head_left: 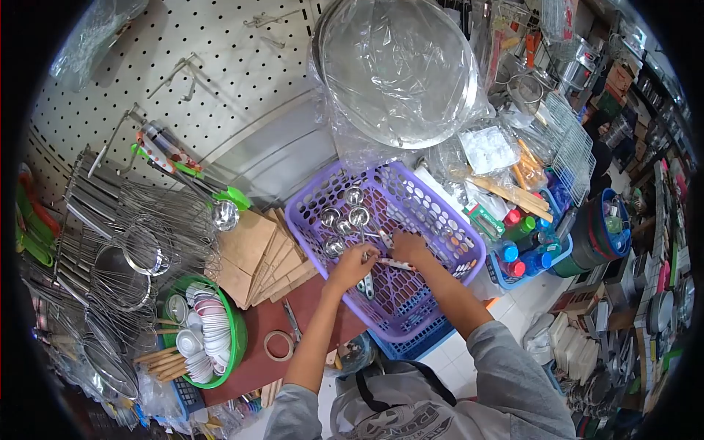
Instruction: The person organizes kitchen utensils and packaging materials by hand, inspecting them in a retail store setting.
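Note:
A purple plastic basket [315, 199] sits tilted in front of me with several small metal ladles [346, 218] lying in it. Both my hands reach into it. My left hand [353, 265] closes its fingers on the handle of a ladle near the basket's middle. My right hand [408, 248] is beside it, fingers pinched on another ladle handle with a white tag [396, 263]. The two hands almost touch. Grey sleeves cover my upper arms.
A green bowl [236, 339] of small white cups stands at the lower left, by wooden boards [258, 255] and a tape roll [278, 345]. Wire strainers [139, 249] hang left. A plastic-wrapped metal basin [400, 70] leans behind the basket. A blue crate [525, 264] of bottles sits right.

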Available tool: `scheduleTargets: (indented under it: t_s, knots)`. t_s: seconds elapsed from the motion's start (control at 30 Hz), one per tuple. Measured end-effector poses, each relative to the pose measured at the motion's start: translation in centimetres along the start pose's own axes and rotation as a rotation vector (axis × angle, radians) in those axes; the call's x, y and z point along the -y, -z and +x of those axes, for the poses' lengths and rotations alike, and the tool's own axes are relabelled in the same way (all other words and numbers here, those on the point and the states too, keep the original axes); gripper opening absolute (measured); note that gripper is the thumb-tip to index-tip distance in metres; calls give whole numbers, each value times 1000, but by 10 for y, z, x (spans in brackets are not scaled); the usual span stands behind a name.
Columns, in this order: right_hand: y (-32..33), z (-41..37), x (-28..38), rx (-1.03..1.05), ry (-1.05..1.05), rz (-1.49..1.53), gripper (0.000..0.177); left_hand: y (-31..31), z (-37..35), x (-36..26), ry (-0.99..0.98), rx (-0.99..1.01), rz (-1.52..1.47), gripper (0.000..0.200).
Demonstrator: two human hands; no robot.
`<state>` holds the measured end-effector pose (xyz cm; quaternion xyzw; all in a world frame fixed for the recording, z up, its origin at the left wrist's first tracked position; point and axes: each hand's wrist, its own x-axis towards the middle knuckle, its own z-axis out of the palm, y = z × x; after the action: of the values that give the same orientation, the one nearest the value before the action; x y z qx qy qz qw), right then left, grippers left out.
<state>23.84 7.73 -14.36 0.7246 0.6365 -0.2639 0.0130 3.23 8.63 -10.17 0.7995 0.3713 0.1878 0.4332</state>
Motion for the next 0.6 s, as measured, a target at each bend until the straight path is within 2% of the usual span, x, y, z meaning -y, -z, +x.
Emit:
scheduleTargets:
  t_s: [0.17,0.37,0.47,0.5,0.6]
  knots:
    - [16,-8,2,123,2,55,53,2,-3,-7,65,-19,12,28]
    - [20,-5,-1,-290,172,268,48,2,-6,-17,-33,-143,-15,39]
    - [64,-33,16,-418,54,300,43,1,-5,-17,-45,-168,-88,45]
    - [64,-27,18,-618,126,321,36,3,-6,-21,-42,-172,-113,48]
    - [73,-34,19,-876,237,617,27,6,-7,-30,-22,-231,-150,52]
